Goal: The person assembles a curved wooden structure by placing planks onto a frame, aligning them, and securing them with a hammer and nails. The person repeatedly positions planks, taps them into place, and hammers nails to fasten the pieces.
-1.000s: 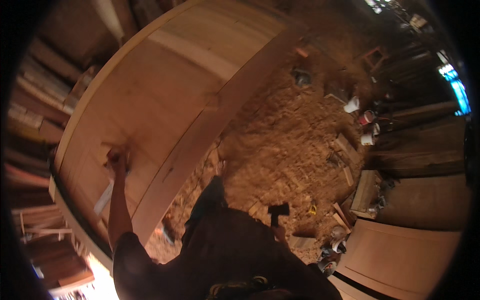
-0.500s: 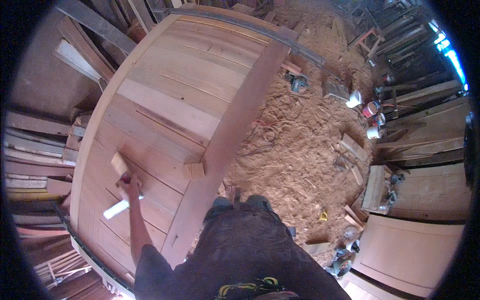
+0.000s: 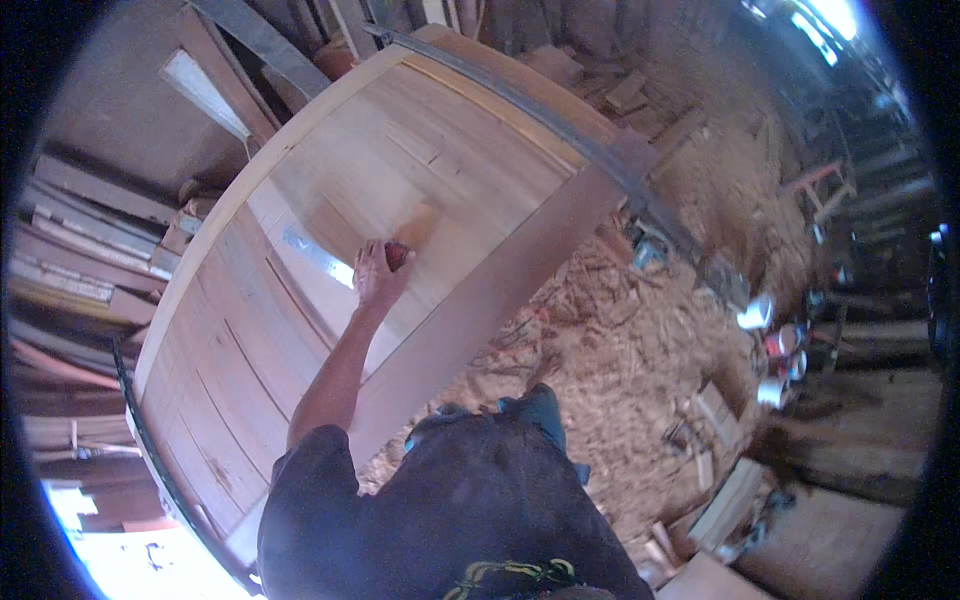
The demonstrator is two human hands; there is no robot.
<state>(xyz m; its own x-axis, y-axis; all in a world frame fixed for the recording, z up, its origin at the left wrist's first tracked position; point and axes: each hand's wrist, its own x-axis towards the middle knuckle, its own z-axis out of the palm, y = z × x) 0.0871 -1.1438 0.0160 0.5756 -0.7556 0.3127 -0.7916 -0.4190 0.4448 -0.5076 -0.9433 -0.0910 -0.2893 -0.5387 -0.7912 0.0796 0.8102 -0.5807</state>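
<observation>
My left hand [image 3: 376, 278] reaches out over the large pale wooden panel [image 3: 335, 160], near the middle of its planks. Its fingers close around a dark-red object [image 3: 398, 257], whose kind I cannot make out. A tan, wood-coloured piece [image 3: 420, 222], smeared by motion, shows just beyond the fingers. On the hand's left, a whitish strip [image 3: 318, 256] shows over the planks; whether it belongs to the held thing is unclear. My right hand is not in view.
Wood shavings [image 3: 620, 340] cover the floor to the right of the panel. Several buckets [image 3: 757, 312] and wood offcuts [image 3: 718, 412] lie there. Stacked boards [image 3: 90, 235] line the left side. A dark bar [image 3: 530, 100] runs along the panel's far edge.
My left hand has moved far up the panel and to the right, with the dark-red object, tan piece and whitish strip. The view has turned. A small wood block seen earlier no longer shows.
</observation>
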